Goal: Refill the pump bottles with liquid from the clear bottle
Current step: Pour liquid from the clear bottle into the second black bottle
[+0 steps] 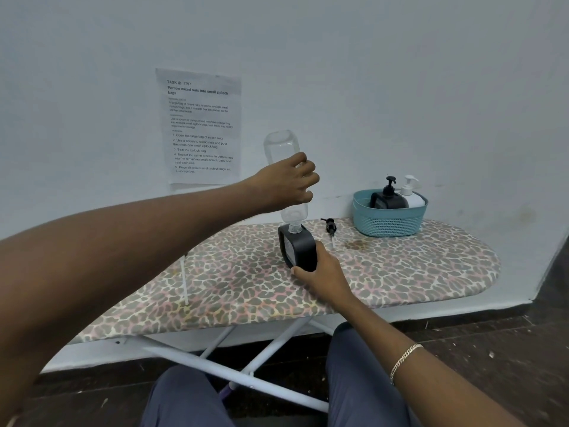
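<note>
Upending clear bottle, sheet "TASK ID 3797"

Both arms are bare; a thin gold chain-link bracelet circles the right wrist, above dark navy trousers.

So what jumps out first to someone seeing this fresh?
The left hand holds an upturned clear plastic bottle mouth-down in the open neck of a dark grey squarish pump bottle, steadied by the right hand mid-board. A detached black pump head lies beside it, before a teal plastic basket.
</note>
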